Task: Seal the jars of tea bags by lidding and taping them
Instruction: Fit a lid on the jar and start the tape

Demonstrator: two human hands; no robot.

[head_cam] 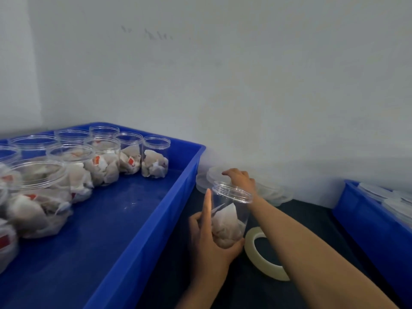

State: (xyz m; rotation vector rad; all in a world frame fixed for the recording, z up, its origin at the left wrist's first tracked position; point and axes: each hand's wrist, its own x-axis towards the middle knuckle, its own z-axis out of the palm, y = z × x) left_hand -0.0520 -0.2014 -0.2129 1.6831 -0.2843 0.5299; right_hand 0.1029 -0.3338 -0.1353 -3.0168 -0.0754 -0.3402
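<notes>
My left hand [210, 244] grips a clear, lidless jar [230, 210] holding tea bags, low on its body, with the index finger pointing up along its side. Behind the jar, my right hand [239, 180] reaches to a pile of clear plastic lids [274, 192] by the wall, fingers curled down onto a lid; whether it holds one is unclear. A roll of clear tape [260, 257] lies on the dark surface just right of the jar. Several more open jars of tea bags [153, 159] stand in the blue tray [178, 197] at the left.
A second blue tray [367, 219] at the right edge carries more clear lids [392, 199]. The white wall stands close behind. A dark cloth-covered surface [256, 291] lies between the two trays.
</notes>
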